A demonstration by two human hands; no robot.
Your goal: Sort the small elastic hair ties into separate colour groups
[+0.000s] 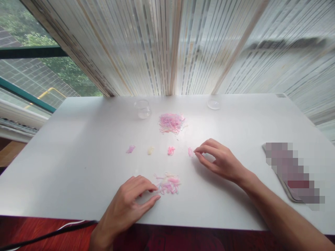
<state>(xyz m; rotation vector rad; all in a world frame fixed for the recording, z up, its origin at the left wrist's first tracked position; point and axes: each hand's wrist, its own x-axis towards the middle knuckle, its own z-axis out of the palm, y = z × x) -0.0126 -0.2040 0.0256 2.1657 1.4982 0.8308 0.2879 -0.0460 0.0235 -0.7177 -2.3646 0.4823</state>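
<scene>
Small pastel rubber bands lie in piles on a white table [86,167]. My left hand [131,198] rests at the left side of the near mixed pile [169,184], its thumb and fingers apart with a gap between them. Farther up, my right hand [220,160] has thumb and index tips pinched together beside a small light pink pile [190,152]. Whether a band is between those tips is too small to tell. To the left, in a row, are a bright pink pile [171,151], a pale yellow pile [150,150] and a lilac pile [131,149].
A larger mixed pile of bands [172,122] lies toward the back. Behind it stand a clear round container [142,108] and a clear dish or lid [214,104]. A blurred-out flat object [290,174] lies at the right. Striped curtains [157,45] hang along the back edge.
</scene>
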